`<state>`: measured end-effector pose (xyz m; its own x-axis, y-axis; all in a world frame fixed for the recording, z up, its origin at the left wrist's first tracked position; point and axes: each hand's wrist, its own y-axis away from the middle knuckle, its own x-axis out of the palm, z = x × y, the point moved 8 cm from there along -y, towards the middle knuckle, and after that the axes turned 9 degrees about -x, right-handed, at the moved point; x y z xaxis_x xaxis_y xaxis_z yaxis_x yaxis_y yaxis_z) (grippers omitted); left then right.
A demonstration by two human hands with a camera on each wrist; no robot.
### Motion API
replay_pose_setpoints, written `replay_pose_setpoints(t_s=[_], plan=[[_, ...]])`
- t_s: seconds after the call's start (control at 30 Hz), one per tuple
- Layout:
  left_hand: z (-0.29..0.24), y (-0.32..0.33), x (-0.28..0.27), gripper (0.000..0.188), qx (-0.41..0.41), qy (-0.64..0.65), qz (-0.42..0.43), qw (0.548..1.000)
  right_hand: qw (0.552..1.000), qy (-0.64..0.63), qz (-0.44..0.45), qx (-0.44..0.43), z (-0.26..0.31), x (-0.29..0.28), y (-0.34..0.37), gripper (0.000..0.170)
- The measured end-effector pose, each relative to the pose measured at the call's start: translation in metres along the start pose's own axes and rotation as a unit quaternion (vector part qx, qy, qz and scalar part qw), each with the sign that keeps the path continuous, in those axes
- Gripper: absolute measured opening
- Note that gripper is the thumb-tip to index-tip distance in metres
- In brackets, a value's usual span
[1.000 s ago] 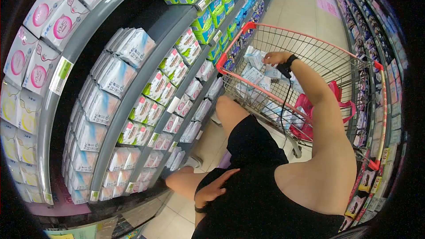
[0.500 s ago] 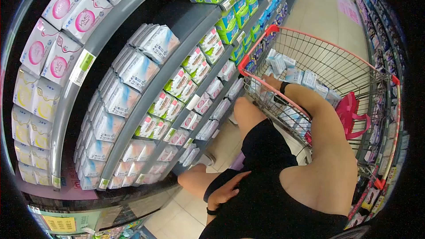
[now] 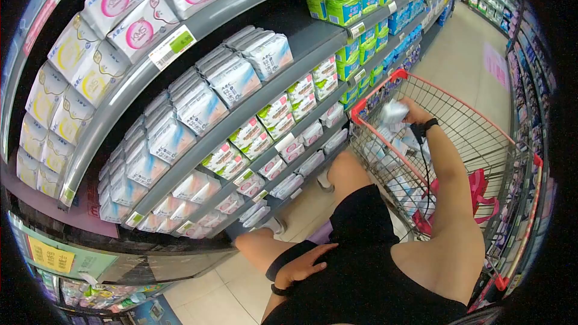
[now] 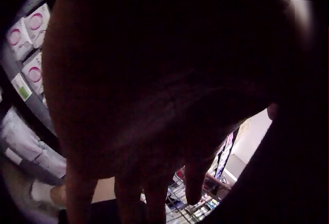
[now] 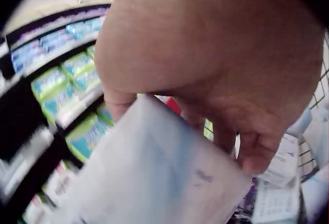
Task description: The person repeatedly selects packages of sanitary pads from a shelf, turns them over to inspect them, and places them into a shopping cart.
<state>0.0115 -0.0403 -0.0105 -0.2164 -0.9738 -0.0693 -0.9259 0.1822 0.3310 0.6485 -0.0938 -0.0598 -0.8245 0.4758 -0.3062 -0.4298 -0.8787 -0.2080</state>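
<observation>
In the head view my right hand [image 3: 415, 112] is over the far left corner of the shopping cart [image 3: 445, 93], gripping a white-and-blue soft pack [image 3: 394, 112]. The right wrist view has that pack large and blurred, its upper edge between thumb and fingers. Several similar packs [image 3: 406, 192] lie below it in the cart. My left hand [image 3: 301, 265] rests on the black clothing at my lap, its fingers extended and holding nothing. In the left wrist view that hand is a dark shape filling most of the picture.
Shelves on the left hold rows of white-and-blue packs [image 3: 201, 105], KMS packs [image 3: 123, 0] and green packs [image 3: 343, 9]. A pink bag [image 3: 478, 195] lies in the cart's near right part. The tiled aisle [image 3: 475, 42] runs on beyond the cart, with more shelves at right.
My right hand went down among the packs at the cart's left side, then came up holding one. The head view has turned left. My left hand stays at my lap.
</observation>
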Motion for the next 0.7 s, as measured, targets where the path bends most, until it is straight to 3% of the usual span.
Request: replay_pose_setpoints(t_s=[0.03, 0.13, 0.23, 0.27, 0.3, 0.33, 0.37, 0.4, 0.43, 0.47, 0.5, 0.53, 0.6, 0.63, 0.67, 0.7], plan=[[0.004, 0.0, 0.001, 0.072, 0.001, 0.008, -0.001, 1.0, 0.915, -0.337, -0.073, 0.211, 0.021, 0.012, 0.008, 0.049], [0.009, -0.007, 0.004, 0.07, 0.02, 0.024, 0.008, 0.999, 0.885, -0.445, -0.115, 0.07, 0.115, 0.011, -0.026, 0.054], [0.014, -0.018, 0.002, 0.071, -0.02, -0.032, -0.015, 0.999, 0.886, -0.462, -0.039, 0.021, 0.185, 0.051, -0.052, 0.056], [0.012, -0.021, -0.005, 0.069, -0.035, -0.071, -0.048, 0.996, 0.879, -0.473, 0.058, 0.007, 0.192, 0.068, -0.061, 0.063], [0.009, -0.023, -0.013, 0.067, -0.051, -0.109, -0.084, 0.989, 0.879, -0.475, 0.031, 0.035, 0.203, 0.094, -0.066, 0.07], [0.008, -0.023, -0.021, 0.066, -0.069, -0.146, -0.121, 0.979, 0.881, -0.457, 0.122, 0.033, 0.227, 0.128, -0.064, 0.073], [0.004, -0.021, -0.033, 0.069, -0.046, -0.129, -0.183, 0.973, 0.844, -0.483, 0.22, 0.076, 0.217, 0.159, -0.065, 0.075], [0.003, -0.017, -0.046, 0.072, -0.024, -0.113, -0.246, 0.962, 0.863, -0.441, 0.241, 0.057, 0.248, 0.203, -0.06, 0.079], [0.001, -0.012, -0.06, 0.076, -0.001, -0.097, -0.308, 0.946, 0.842, -0.406, 0.335, 0.115, 0.215, 0.24, -0.055, 0.082], [-0.003, -0.003, -0.072, 0.085, 0.041, -0.029, -0.355, 0.934, 0.912, -0.058, 0.38, 0.14, 0.203, 0.267, -0.047, 0.074], [-0.005, 0.002, -0.079, 0.086, 0.056, 0.019, -0.386, 0.921, 0.871, -0.119, 0.477, 0.007, 0.24, 0.314, -0.027, 0.084], [-0.006, 0.008, -0.084, 0.087, 0.071, 0.068, -0.416, 0.904, 0.819, -0.104, 0.559, -0.084, 0.28, 0.355, -0.003, 0.083], [-0.017, 0.019, -0.088, 0.087, 0.09, 0.095, -0.437, 0.89, 0.765, -0.007, 0.623, -0.163, 0.275, 0.409, 0.034, 0.078], [-0.01, 0.019, -0.084, 0.081, 0.039, 0.064, -0.414, 0.907, 0.756, -0.02, 0.627, -0.188, 0.27, 0.423, 0.048, 0.076], [0.005, 0.015, -0.077, 0.076, 0.021, 0.062, -0.397, 0.915, 0.747, -0.063, 0.647, -0.137, 0.251, 0.441, 0.061, 0.073], [0.022, 0.008, -0.068, 0.071, 0.002, 0.061, -0.382, 0.922, 0.748, -0.067, 0.638, -0.17, 0.261, 0.446, 0.064, 0.068]])
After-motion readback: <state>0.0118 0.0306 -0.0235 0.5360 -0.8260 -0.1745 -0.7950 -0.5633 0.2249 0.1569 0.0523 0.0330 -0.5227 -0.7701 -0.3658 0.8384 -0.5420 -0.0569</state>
